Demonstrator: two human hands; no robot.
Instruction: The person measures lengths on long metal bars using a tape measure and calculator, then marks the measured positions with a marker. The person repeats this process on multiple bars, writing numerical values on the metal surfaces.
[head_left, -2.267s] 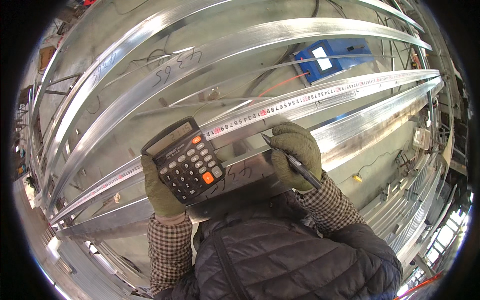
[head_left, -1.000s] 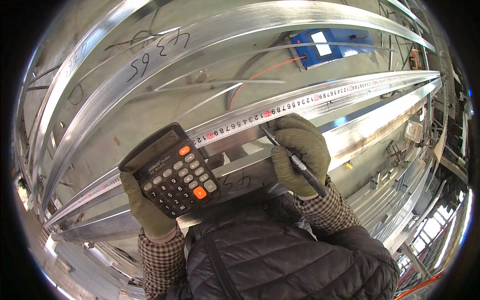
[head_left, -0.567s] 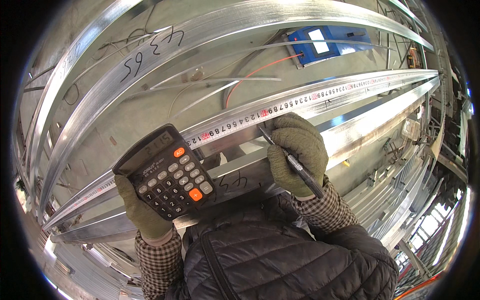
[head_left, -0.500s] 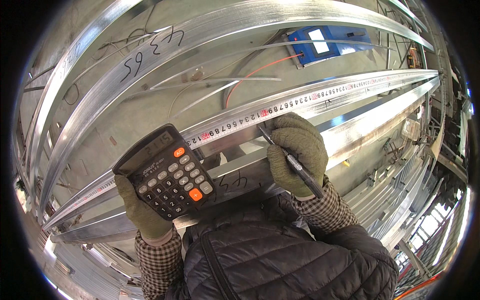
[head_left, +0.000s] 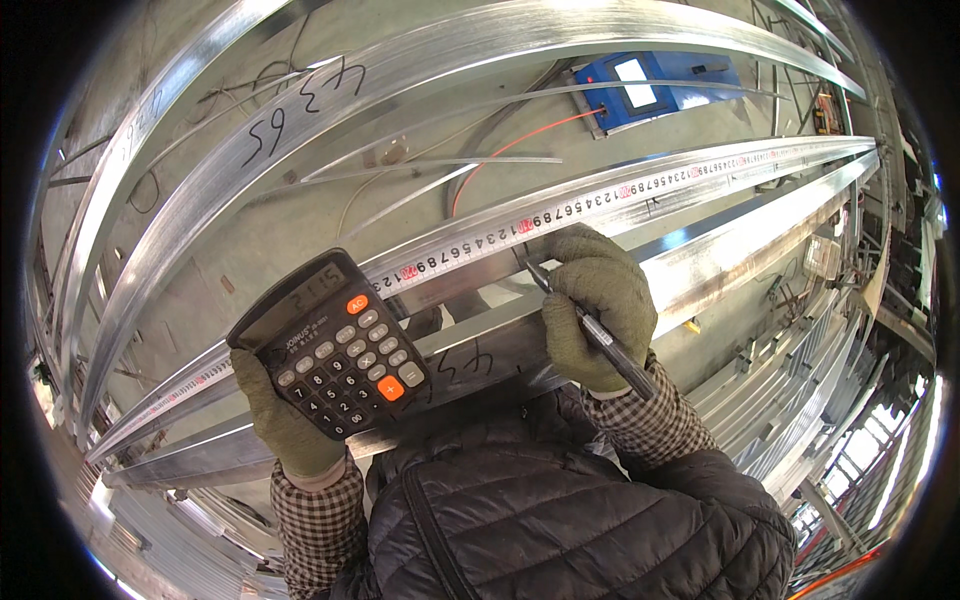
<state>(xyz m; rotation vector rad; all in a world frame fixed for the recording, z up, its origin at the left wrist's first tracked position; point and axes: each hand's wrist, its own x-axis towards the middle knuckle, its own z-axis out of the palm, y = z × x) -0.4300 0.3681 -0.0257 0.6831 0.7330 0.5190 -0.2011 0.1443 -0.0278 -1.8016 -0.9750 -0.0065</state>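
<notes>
My gloved left hand grips a black desk calculator by its lower left side, its display and keys facing up. Between the fingers of my gloved right hand is a black marker pen, its tip pointing up and left toward the metal bar. Along that bar lies a white tape measure with black and red figures. A short dark mark shows on the bar just beyond the pen tip. The calculator covers part of the tape and bar. Both gloves are olive green.
Beyond the bar, long shiny metal profiles with handwritten marks span the view. A blue machine with a lit screen and an orange hose stands on the floor at the far side. More metal lengths are stacked at right.
My right hand and the marker pen have drawn slightly back and to the right, away from the tape's edge. The left hand with the calculator has barely moved.
</notes>
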